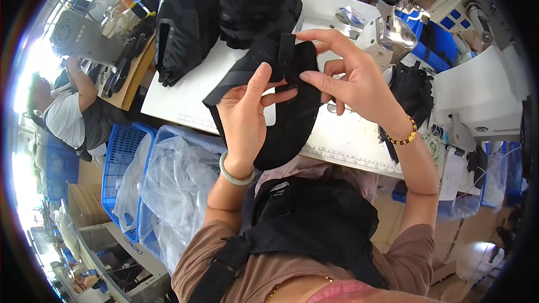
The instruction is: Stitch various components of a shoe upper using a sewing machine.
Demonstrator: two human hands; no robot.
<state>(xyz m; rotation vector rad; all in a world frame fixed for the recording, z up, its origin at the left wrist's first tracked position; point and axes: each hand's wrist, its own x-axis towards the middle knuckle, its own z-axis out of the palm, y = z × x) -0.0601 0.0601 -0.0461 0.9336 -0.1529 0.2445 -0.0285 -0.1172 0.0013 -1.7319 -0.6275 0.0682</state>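
Observation:
A curved black fabric piece hangs over the table's front edge, with a short black strap standing up along its upper part. My left hand grips the piece from its left side, thumb up and fingers partly tucked into the fold. At the right edge, my right hand has its thumb and index finger on the cloth beside the strap; the other fingers curl free. The fabric hides part of the left fingers, and where exactly the right fingertips pinch is hard to make out.
The white sewing table carries a ruler strip along its front. Stacked black bags stand at the back, and a sewing machine head is to the right. Clear plastic fills a blue crate; a co-worker sits far left.

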